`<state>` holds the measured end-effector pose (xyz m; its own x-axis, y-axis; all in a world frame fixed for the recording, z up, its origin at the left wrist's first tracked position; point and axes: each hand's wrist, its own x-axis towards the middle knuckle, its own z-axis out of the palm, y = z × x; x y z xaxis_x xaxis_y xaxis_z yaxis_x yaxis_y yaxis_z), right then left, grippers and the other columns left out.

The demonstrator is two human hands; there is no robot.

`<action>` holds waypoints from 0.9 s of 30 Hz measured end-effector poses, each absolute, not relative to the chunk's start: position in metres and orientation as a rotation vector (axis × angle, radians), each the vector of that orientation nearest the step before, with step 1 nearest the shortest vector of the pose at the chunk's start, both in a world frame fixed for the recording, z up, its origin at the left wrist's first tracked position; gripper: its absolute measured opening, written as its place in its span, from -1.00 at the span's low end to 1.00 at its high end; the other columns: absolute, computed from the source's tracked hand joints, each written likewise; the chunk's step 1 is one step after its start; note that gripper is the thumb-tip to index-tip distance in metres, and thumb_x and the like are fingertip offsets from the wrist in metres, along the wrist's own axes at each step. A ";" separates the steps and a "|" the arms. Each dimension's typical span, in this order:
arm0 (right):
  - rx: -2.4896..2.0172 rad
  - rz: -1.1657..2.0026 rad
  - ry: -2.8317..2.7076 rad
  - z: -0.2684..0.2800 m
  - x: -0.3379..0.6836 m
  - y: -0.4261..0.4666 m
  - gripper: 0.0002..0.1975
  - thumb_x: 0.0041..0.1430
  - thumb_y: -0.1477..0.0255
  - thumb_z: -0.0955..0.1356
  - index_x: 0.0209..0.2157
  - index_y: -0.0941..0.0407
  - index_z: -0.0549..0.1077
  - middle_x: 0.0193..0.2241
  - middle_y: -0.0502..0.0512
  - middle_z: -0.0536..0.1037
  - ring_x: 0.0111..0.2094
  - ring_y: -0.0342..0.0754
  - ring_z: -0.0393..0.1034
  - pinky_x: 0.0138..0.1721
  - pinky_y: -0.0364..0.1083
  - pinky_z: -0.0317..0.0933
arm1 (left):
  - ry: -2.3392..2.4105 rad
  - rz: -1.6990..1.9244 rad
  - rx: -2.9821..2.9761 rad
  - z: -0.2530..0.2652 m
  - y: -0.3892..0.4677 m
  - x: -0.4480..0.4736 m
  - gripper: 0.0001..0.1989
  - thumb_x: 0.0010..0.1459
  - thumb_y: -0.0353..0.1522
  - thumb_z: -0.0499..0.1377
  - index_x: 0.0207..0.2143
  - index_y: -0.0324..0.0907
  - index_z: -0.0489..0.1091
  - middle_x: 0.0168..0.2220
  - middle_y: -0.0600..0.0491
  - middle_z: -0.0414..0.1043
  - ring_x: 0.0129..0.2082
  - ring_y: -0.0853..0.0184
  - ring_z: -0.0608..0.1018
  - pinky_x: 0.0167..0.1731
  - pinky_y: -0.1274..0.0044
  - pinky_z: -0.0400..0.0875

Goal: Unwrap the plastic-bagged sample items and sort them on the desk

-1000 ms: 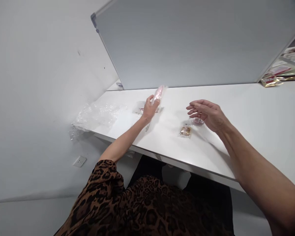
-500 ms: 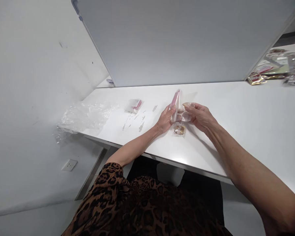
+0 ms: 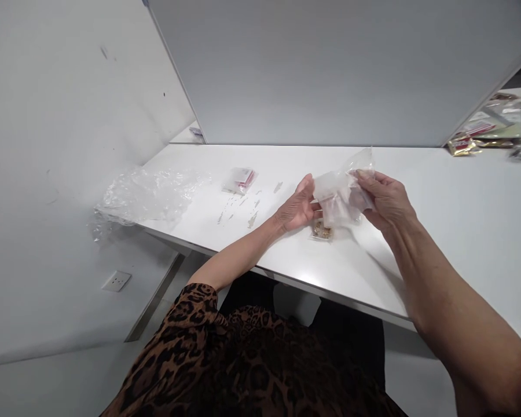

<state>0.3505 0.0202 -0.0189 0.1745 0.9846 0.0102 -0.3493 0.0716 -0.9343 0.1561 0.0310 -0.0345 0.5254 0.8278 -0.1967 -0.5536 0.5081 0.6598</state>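
A clear plastic bag (image 3: 341, 200) is held up above the white table, its upper corner pinched between the thumb and fingers of my right hand (image 3: 388, 200). Pinkish, hazy contents show faintly through the film; I cannot make out what they are. At the bag's left edge is my left hand (image 3: 298, 207), palm up with its fingers apart. Some of its fingertips lie by or behind the film, and whether they touch it I cannot tell. Below the bag, a small clear packet with gold-brown contents (image 3: 322, 230) lies on the table, partly covered from view.
A small packet with a pink and white insert (image 3: 242, 180) lies left of my hands, near grey marks on the tabletop (image 3: 252, 219). Crumpled clear plastic (image 3: 150, 197) spreads over the left edge. A grey panel (image 3: 321, 75) stands behind; several packets (image 3: 497, 124) sit far right.
My right hand has moved right and slightly up with the bag, which is now turned and its pink strip no longer faces me. My left hand has loosened from the bag and opened.
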 end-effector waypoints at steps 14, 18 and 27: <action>-1.038 1.415 -1.083 0.002 0.342 -0.005 -0.46 -0.25 0.23 0.74 -0.18 0.04 0.69 -0.61 -0.10 0.33 -0.60 -0.20 0.09 -0.61 -0.11 0.05 | 0.694 0.960 0.474 -0.041 0.045 0.161 -0.66 0.51 -0.13 0.09 -0.15 -0.17 0.50 -0.41 0.02 0.57 -0.42 0.32 0.59 -0.10 0.37 0.60; -0.985 1.361 -1.096 -0.003 0.338 -0.006 -0.62 -0.18 0.23 0.71 -0.37 0.05 0.62 -0.49 -0.01 0.47 -0.52 -0.19 0.25 -0.52 -0.11 0.18 | 0.782 0.895 0.395 -0.041 0.048 0.156 -0.55 0.48 -0.02 0.08 -0.12 -0.22 0.49 -0.46 0.04 0.51 -0.48 0.30 0.58 -0.18 0.39 0.60; -0.883 1.349 -1.011 0.002 0.338 -0.009 -0.59 -0.02 0.18 0.67 -0.39 0.04 0.46 -0.05 0.13 0.66 -0.09 0.13 0.58 -0.22 0.07 0.51 | 0.863 0.713 0.481 -0.033 0.045 0.153 -0.32 0.47 0.09 -0.06 0.04 -0.33 0.52 -0.38 -0.10 0.59 -0.41 0.23 0.62 -0.21 0.41 0.56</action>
<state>0.3379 -0.0087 0.0025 -0.0405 0.9970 0.0666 -0.3433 0.0487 -0.9380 0.1529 0.0446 -0.0327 0.4477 0.7322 -0.5132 -0.3660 0.6738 0.6420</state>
